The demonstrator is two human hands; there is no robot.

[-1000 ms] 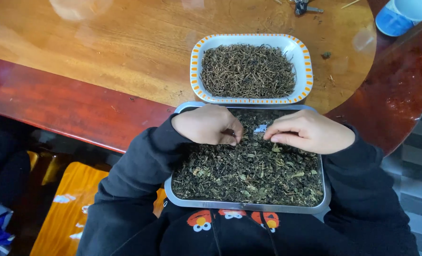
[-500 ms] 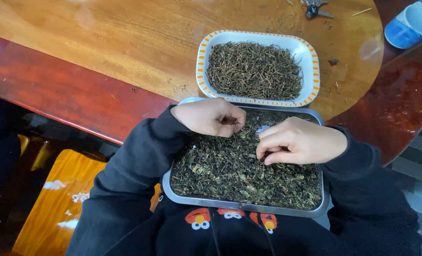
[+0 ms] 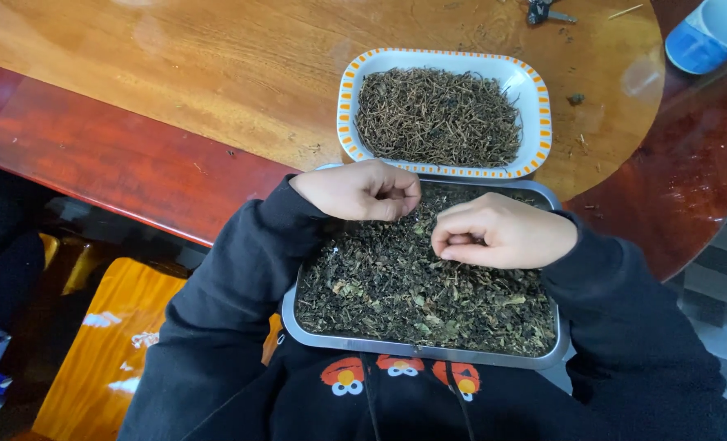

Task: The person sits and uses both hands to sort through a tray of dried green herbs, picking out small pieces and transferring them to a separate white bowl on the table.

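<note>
Hovering over the metal tray (image 3: pixel 429 353) of dried leaves (image 3: pixel 412 294), both hands, left (image 3: pixel 362 189) and right (image 3: pixel 504 233), were curled, fingertips pinched on leaf bits, clear of the rims.

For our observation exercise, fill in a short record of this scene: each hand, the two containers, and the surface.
Left hand: loosely curled over the metal tray's far edge
Right hand: fingertips pinched together above the leaves
Metal tray: on the lap, full of mixed dried leaves
White dish: orange-patterned rim, holds thin dark stems
Table: wooden, dish resting on it
</note>
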